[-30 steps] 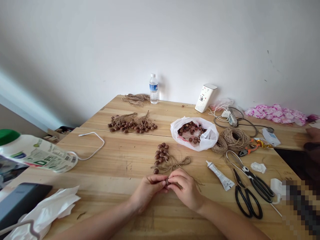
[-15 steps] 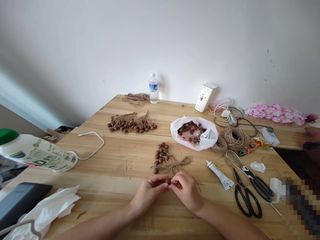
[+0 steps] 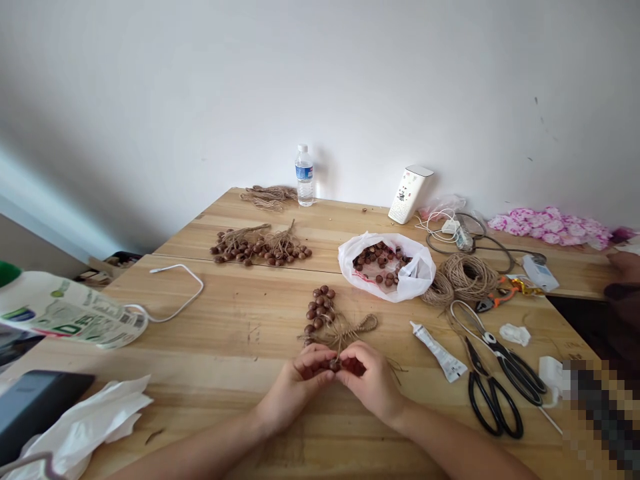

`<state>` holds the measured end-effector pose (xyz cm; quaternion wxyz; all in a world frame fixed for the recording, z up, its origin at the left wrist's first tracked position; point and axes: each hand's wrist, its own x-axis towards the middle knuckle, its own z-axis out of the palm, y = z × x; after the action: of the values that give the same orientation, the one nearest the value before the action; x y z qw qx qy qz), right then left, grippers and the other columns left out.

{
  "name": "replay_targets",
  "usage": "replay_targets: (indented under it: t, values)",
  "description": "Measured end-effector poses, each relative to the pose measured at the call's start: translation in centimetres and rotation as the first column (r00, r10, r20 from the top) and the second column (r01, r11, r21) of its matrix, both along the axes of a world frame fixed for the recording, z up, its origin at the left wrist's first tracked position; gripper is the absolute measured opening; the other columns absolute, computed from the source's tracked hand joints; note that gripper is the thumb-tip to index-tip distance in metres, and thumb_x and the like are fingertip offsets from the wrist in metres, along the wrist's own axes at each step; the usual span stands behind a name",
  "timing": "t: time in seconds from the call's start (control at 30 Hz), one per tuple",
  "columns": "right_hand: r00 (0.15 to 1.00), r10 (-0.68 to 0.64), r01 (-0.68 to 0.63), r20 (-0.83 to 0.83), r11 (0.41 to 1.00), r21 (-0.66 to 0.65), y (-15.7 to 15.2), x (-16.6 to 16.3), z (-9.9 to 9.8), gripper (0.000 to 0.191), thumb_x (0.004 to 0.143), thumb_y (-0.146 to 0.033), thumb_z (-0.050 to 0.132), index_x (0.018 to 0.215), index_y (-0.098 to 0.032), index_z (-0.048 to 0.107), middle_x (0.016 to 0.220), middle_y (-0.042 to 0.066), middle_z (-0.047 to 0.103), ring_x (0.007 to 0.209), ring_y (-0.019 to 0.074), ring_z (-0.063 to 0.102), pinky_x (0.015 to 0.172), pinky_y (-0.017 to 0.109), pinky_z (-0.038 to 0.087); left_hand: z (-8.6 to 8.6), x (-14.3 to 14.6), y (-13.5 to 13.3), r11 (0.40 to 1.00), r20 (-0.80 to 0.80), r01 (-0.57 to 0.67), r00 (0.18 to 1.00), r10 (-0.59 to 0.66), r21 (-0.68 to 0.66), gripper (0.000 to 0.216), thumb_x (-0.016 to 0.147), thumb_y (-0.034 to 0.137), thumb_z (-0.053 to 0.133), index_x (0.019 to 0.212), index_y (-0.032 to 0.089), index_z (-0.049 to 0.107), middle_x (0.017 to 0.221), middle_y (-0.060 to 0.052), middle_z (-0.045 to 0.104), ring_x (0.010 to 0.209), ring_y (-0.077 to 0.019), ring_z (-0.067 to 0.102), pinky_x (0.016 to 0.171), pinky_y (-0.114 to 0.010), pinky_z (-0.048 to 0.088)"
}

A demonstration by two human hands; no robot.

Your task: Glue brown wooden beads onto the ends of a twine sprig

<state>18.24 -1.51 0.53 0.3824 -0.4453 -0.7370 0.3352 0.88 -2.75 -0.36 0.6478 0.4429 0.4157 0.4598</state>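
Note:
Between the fingertips of both hands is a round brown nut (image 3: 335,365), with a strand of twine running up from it. My left hand (image 3: 295,385) pinches it from the left. My right hand (image 3: 371,379) closes on its right side, thumb and forefinger together. Just beyond my hands lies a looped twine bundle (image 3: 357,326) with loose strands. A cluster of brown nuts (image 3: 321,305) rests at its upper left, the lowest partly hidden by my left fingers. Farther back, a white plastic bag (image 3: 345,263) stands open with many nuts inside.
Finished-looking nut bunches (image 3: 260,247) lie back left, near a water bottle (image 3: 304,177). Twine rolls (image 3: 467,277), a glue tube (image 3: 440,352), scissors (image 3: 495,400) and pliers (image 3: 493,300) lie to the right. A white jug (image 3: 85,307) is at the left. Another person's hand (image 3: 623,267) shows at the right edge.
Both hands stay together at the nut, which sits slightly lower. My right fingers have curled a little differently. The whole view has shifted slightly.

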Motion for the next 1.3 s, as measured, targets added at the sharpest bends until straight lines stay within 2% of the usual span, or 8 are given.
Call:
replay_targets:
  t: [0.17, 0.47, 0.8, 1.13, 1.2, 1.3]
  values:
    - [1.000, 0.014, -0.014, -0.009, 1.000, -0.015, 0.14, 0.04, 0.00, 0.013, 0.073, -0.026, 0.072, 0.077, -0.018, 0.062, 0.072, 0.001, 0.061, 0.063, 0.0131, 0.055, 0.055, 0.023, 0.044, -0.22, -0.13, 0.04, 1.000, -0.055, 0.003, 0.998, -0.004, -0.017, 0.020, 0.070, 0.031, 0.073, 0.087, 0.021, 0.076, 0.095, -0.007, 0.065, 0.093, -0.0236, 0.059, 0.086, -0.032, 0.046]
    - [0.996, 0.021, -0.035, -0.082, 0.984, -0.175, 0.26, 0.07, 0.17, 0.016, 0.071, -0.029, 0.075, 0.076, -0.018, 0.064, 0.074, 0.001, 0.063, 0.065, 0.0135, 0.057, 0.057, 0.023, 0.046, -0.35, -0.21, 0.10, 0.999, -0.067, 0.048, 0.997, -0.048, -0.004, 0.019, 0.073, 0.030, 0.071, 0.089, 0.021, 0.075, 0.096, -0.006, 0.067, 0.095, -0.0232, 0.059, 0.088, -0.031, 0.045]
    - [0.982, 0.046, -0.078, -0.185, 0.983, -0.167, 0.51, -0.17, -0.34, 0.019, 0.071, -0.033, 0.075, 0.070, -0.017, 0.065, 0.073, 0.003, 0.063, 0.066, 0.0146, 0.058, 0.059, 0.025, 0.046, -0.73, -0.21, 0.17, 0.999, -0.101, 0.036, 0.994, -0.033, 0.027, 0.015, 0.073, 0.029, 0.071, 0.086, 0.023, 0.076, 0.094, -0.005, 0.066, 0.092, -0.0219, 0.059, 0.086, -0.030, 0.046]
    - [0.992, 0.064, -0.072, -0.107, 0.995, -0.074, 0.52, -0.01, -0.20, 0.027, 0.073, -0.041, 0.073, 0.067, -0.017, 0.062, 0.068, 0.003, 0.061, 0.062, 0.0141, 0.055, 0.055, 0.025, 0.043, -0.51, -0.36, 0.10, 0.991, -0.126, 0.091, 0.989, -0.078, 0.103, 0.017, 0.077, 0.030, 0.067, 0.088, 0.021, 0.075, 0.092, -0.006, 0.064, 0.090, -0.0212, 0.058, 0.083, -0.031, 0.045]
    - [0.992, 0.076, -0.083, -0.100, 0.994, -0.067, 0.55, 0.14, -0.08, 0.026, 0.073, -0.041, 0.072, 0.068, -0.018, 0.062, 0.068, 0.003, 0.061, 0.062, 0.0141, 0.055, 0.055, 0.024, 0.043, -0.32, -0.33, 0.09, 0.992, -0.100, 0.101, 0.991, -0.093, 0.077, 0.017, 0.077, 0.030, 0.067, 0.088, 0.020, 0.075, 0.087, -0.005, 0.064, 0.084, -0.0193, 0.058, 0.078, -0.029, 0.046]
    - [0.987, 0.112, -0.120, -0.113, 0.991, -0.060, 0.70, 0.43, 0.00, 0.023, 0.076, -0.039, 0.070, 0.073, -0.017, 0.064, 0.070, 0.003, 0.062, 0.063, 0.0141, 0.056, 0.056, 0.024, 0.044, -0.13, -0.21, 0.12, 0.991, 0.014, 0.131, 0.991, -0.131, -0.039, 0.020, 0.078, 0.032, 0.066, 0.090, 0.018, 0.074, 0.077, -0.004, 0.065, 0.067, -0.0146, 0.057, 0.067, -0.027, 0.046]
